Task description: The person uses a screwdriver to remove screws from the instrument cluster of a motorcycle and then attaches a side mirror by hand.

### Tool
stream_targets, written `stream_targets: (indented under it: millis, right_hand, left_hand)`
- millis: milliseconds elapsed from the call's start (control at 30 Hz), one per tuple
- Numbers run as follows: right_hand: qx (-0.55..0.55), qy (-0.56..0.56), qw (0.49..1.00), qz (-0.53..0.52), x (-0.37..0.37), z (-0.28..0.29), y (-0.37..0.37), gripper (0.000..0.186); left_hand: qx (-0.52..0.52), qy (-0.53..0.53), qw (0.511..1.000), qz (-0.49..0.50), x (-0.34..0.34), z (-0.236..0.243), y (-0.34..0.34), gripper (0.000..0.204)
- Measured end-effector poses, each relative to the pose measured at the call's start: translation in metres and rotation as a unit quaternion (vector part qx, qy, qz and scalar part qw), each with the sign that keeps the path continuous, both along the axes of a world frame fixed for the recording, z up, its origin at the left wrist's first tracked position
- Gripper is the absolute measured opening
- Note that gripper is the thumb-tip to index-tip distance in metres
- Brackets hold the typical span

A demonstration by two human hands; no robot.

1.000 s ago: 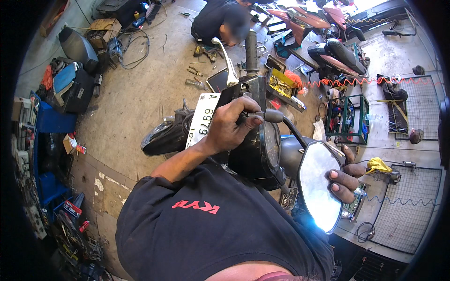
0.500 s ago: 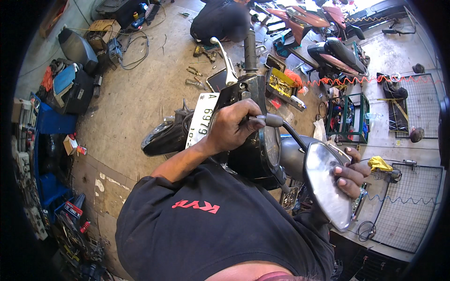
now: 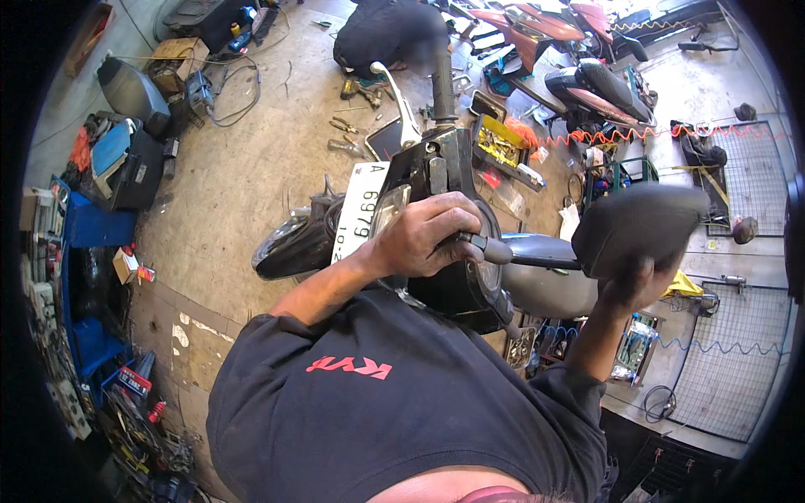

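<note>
A motorcycle mirror (image 3: 641,222) is held in both hands above the scooter's front end, its black back turned up and its glass hidden. My left hand (image 3: 432,235) pinches the end of its stem, beside the dark sleeve (image 3: 496,250). Under the mirror's housing, my right hand (image 3: 650,289) grips it with the thumb showing on its edge; most of those fingers are hidden. Below my hands stands the scooter's black handlebar cover (image 3: 457,172), with a grip (image 3: 444,92), a silver brake lever (image 3: 398,109) and a white number plate (image 3: 360,201).
Another person in dark clothes (image 3: 373,38) crouches at the far side. A yellow parts tray (image 3: 501,142) and pliers (image 3: 344,125) lie on the floor. Red scooters (image 3: 537,29) stand at far right, near a coiled red air hose (image 3: 620,134). Blue shelving (image 3: 96,220) lines the left.
The mirror has rolled over, from glass up to black back up, and its head has swung farther away and to the right. My right hand has moved with it; my left has shifted slightly right.
</note>
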State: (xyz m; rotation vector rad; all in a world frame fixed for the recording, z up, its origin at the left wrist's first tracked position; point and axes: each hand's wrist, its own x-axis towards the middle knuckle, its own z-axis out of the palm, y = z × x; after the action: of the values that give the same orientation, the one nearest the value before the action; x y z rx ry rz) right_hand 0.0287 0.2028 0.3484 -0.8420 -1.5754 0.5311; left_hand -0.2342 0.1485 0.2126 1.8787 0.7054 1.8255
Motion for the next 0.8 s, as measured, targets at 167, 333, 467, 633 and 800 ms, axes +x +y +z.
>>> stream_targets:
  millis: [167,333,467,633,800]
  right_hand:
    - [-0.212,-0.015,0.977,0.008,-0.034,0.007,0.021,0.07]
    - [-0.283,-0.048,0.956,0.054,-0.042,-0.01,0.027,0.066]
    - [-0.38,-0.099,0.91,0.136,-0.002,-0.032,0.035,0.051]
    - [-0.385,-0.179,0.859,0.286,0.007,-0.033,0.015,0.081]
    - [-0.355,-0.43,0.82,0.131,-0.006,-0.017,-0.009,0.078]
  left_hand:
    - [0.031,0.019,0.999,-0.008,-0.001,-0.003,-0.003,0.038]
    - [0.039,-0.003,0.999,-0.017,-0.002,-0.001,-0.003,0.038]
    - [0.022,-0.048,0.998,-0.028,-0.004,-0.004,-0.006,0.037]
    - [-0.02,-0.104,0.994,-0.036,-0.008,-0.002,-0.006,0.037]
    - [-0.051,-0.11,0.992,-0.037,-0.005,-0.008,-0.008,0.027]
